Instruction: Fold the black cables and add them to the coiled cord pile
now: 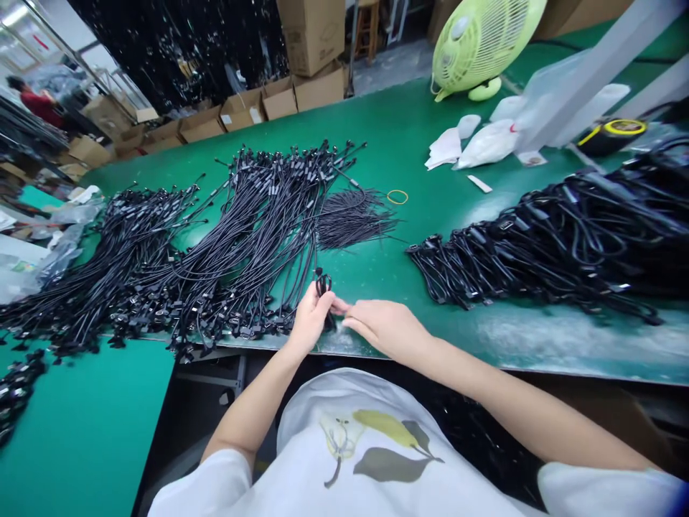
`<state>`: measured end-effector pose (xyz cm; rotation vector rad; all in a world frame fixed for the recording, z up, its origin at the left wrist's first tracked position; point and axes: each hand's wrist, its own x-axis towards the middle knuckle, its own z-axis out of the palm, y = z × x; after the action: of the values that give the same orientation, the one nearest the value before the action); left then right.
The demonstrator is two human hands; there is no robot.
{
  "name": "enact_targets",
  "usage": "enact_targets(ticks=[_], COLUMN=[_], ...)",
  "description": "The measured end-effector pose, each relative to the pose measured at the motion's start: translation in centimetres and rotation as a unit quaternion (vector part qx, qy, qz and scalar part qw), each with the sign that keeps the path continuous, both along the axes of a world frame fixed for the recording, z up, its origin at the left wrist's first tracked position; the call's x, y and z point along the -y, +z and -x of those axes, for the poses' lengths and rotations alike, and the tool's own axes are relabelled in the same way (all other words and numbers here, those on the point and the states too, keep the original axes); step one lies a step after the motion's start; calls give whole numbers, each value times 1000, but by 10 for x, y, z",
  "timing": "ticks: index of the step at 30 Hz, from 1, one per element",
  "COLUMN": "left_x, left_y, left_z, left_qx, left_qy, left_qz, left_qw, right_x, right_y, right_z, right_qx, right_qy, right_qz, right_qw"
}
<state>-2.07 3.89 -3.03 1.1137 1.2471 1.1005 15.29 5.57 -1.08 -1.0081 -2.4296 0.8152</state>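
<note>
My left hand (311, 319) is closed around a small coiled black cable (323, 284) at the near edge of the green table (409, 136). My right hand (385, 328) reaches in from the right, its fingertips pinched together at the base of that coil, touching the left hand. Just beyond the hands lies a fanned spread of straight black cables (252, 230) with connectors toward me. A bunch of thin black twist ties (352, 215) lies behind the coil.
A heap of bundled black cables (565, 244) fills the right side. More cables (108, 266) spread at left. A yellow rubber band (397, 197), white bags (484, 143), a green fan (479, 43), a tape measure (613, 133) and cardboard boxes (242, 108) lie farther back.
</note>
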Motion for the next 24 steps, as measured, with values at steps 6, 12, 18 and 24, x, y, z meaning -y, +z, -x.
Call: enact_targets(ticks=[6,12,18,24], left_x=[1,1,-3,6], left_y=[-15,-5,9,8], left_z=[-11,-18,21,85], left_qx=[-418,-409,-445,-550], left_qy=[-131,-278,-54,28], left_qz=[-91,-167,-217,-197], left_qw=[894,853,867,811], right_x=[9,-2,-14,-30], right_y=[7,-16,-16,-23], right_z=[-6,-41,-111,-121], right_qx=[129,225,295,369], right_qy=[-10,-32,-387,-373], right_qz=[-286,-194,-233,-248], right_qw=[949,954,842,814])
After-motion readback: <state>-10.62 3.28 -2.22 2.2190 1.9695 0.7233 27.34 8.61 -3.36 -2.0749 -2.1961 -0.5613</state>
